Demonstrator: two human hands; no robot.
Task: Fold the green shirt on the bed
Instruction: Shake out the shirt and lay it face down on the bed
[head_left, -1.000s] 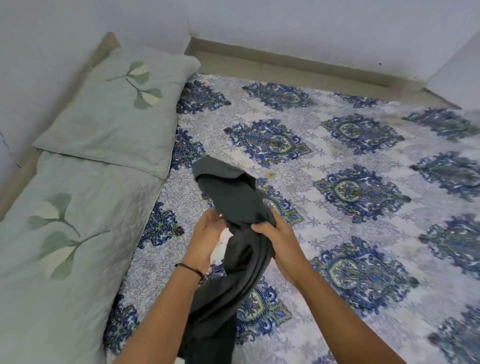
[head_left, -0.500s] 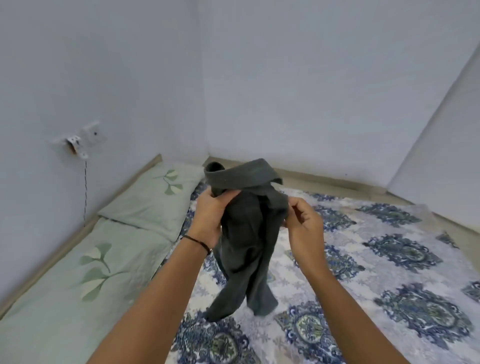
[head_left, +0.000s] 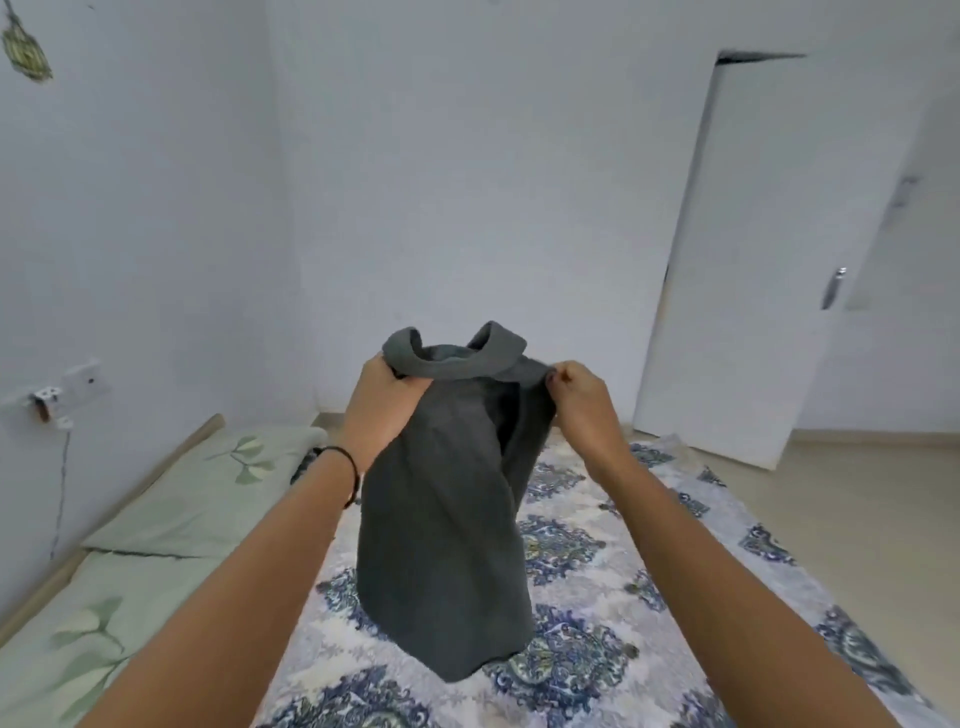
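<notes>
Blue-medallion white bedsheet (head_left: 613, 587) under plain white walls (head_left: 467, 182), pale green leaf-print pillows (head_left: 208, 493) alongside. Left hand (head_left: 382, 410) and right hand (head_left: 582, 405) each clutch the hanging dark green fabric shirt (head_left: 441, 545).

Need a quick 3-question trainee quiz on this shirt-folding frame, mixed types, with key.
1. True or false: the dark green fabric shirt lies folded flat.
2. Which wrist wears the thin black band? A left, B right, C neither.
3. Fill in: the left hand and the right hand both grip the shirt near its ____.

Key: 1 false, it hangs held up in the air; 2 A; 3 collar.
</notes>
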